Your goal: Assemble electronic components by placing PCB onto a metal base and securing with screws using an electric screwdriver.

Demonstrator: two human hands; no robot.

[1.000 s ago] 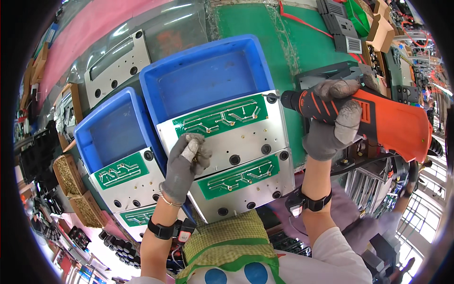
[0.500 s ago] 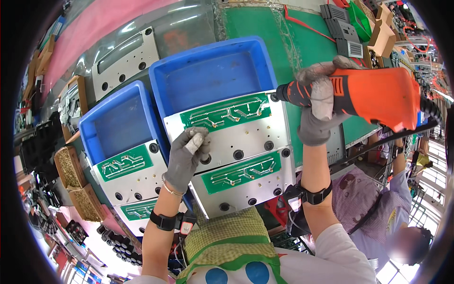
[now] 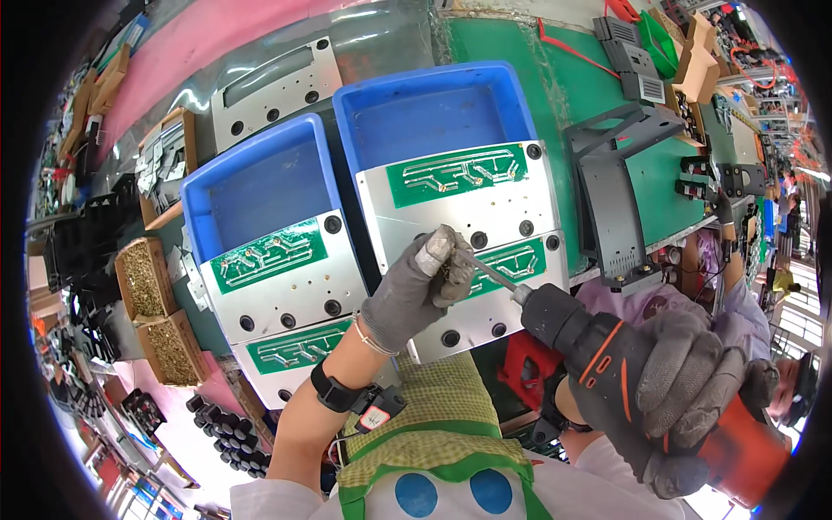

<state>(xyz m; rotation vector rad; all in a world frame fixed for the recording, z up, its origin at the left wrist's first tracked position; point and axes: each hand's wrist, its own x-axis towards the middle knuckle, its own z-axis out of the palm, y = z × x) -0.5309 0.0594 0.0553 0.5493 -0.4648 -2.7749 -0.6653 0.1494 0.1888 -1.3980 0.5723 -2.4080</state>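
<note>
Gripping an orange-and-black power driver (image 3: 598, 355) in the right hand (image 3: 693, 386), with fingers wrapped right round the body, off to the near right of the right blue bin (image 3: 425, 117). Holding the left hand (image 3: 420, 286) just to the near side of that bin, with fingers curled almost closed at the tip of the driver bit (image 3: 494, 276); cannot tell whether pinching anything small. Apparently done with laying boards on four plates: with green boards (image 3: 459, 173) in place on the upper right plate (image 3: 459, 211), lapped over the bin's near rim, on the lower right plate (image 3: 477, 315), just nearer, and on two left plates (image 3: 260, 303), to its near left. Without any board on the bare plate (image 3: 290, 95), to the bin's far left. Probably partway through the driver work; too small to count the fixings already seated
</note>
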